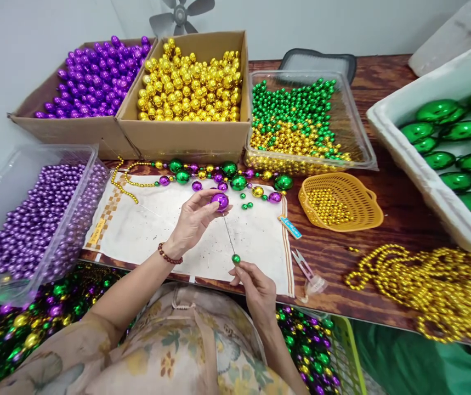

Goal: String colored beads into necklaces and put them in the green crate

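My left hand [192, 222] pinches a large purple bead [220, 201] over a white cloth [145, 230]. A thin needle [228, 233] runs from that bead down to my right hand [255, 288], whose fingers are closed on its lower end just below a small green bead [236, 258]. A partly strung strand of green, purple and gold beads [219, 176] lies along the cloth's far edge.
Cardboard boxes of purple beads [95, 77] and gold beads [189, 82] stand at the back. Clear trays hold green-and-gold beads [296, 120] and small purple beads [33, 219]. A yellow basket [342, 203], snips [307, 271], gold strands [436, 291] and a white tray of green ornaments [453, 148] lie right.
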`<state>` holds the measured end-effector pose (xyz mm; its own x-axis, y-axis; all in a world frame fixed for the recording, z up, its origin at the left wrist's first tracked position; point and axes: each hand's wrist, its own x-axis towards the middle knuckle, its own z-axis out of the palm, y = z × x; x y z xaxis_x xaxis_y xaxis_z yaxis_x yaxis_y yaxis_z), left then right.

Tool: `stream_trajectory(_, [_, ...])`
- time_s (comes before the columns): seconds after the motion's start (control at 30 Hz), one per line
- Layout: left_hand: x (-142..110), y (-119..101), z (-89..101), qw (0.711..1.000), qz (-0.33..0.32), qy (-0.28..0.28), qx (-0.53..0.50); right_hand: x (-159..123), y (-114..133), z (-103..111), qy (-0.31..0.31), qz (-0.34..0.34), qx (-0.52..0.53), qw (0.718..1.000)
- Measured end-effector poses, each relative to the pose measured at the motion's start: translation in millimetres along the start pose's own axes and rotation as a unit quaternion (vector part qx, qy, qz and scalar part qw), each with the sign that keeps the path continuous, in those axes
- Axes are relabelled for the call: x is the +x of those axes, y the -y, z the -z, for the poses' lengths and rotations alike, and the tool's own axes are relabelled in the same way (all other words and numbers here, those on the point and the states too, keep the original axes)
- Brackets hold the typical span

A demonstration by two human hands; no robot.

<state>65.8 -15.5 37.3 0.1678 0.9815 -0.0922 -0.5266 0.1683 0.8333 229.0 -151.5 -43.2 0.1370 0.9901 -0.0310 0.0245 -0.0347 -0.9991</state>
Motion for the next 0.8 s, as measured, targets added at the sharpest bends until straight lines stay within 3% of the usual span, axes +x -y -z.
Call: stream_trajectory(0.8, [-2.0, 0.4, -0.5, 0.999, 0.029, -0.010, -0.030, -2.5, -8.9, -3.7, 0.004, -0.021, 0.011, 1.000])
